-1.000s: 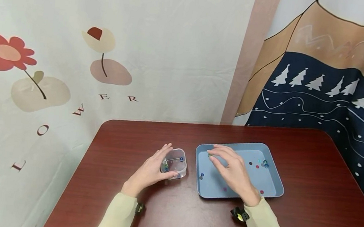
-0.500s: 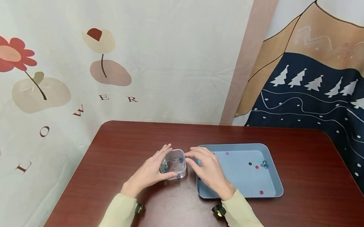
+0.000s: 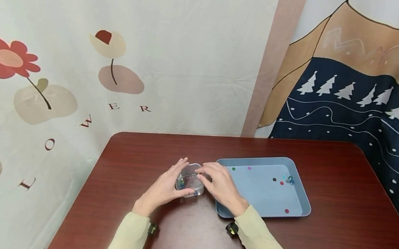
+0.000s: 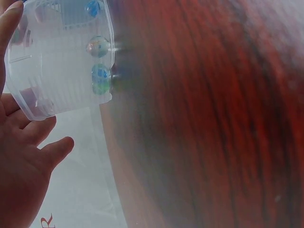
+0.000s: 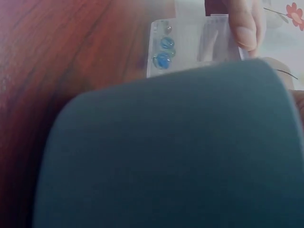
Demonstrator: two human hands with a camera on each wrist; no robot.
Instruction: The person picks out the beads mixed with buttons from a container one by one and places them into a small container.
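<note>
A clear plastic container (image 3: 190, 191) stands on the table left of the blue tray. My left hand (image 3: 163, 187) grips its left side, thumb at the near edge and fingers along the far edge. Marbles lie at its bottom, a blue one (image 4: 92, 8) and a blue-green one (image 4: 100, 79) among them. The right hand (image 3: 223, 188) has bent fingers and its fingertips over the container's right rim; whether anything is between them cannot be seen. In the right wrist view, the container (image 5: 187, 42) shows beyond the tray wall, beside a left-hand thumb (image 5: 243, 28).
The blue tray (image 3: 298, 191) holds small flat discs, including a green one (image 3: 233, 169), a pink one (image 3: 249, 168) and a red one (image 3: 287, 211), plus marbles (image 3: 290, 180) at its right. My right forearm crosses its near left corner. A patterned cloth hangs behind the table.
My right hand has moved left from above the tray to the container's right rim, uncovering the green and pink discs. The left hand and container have stayed put.
</note>
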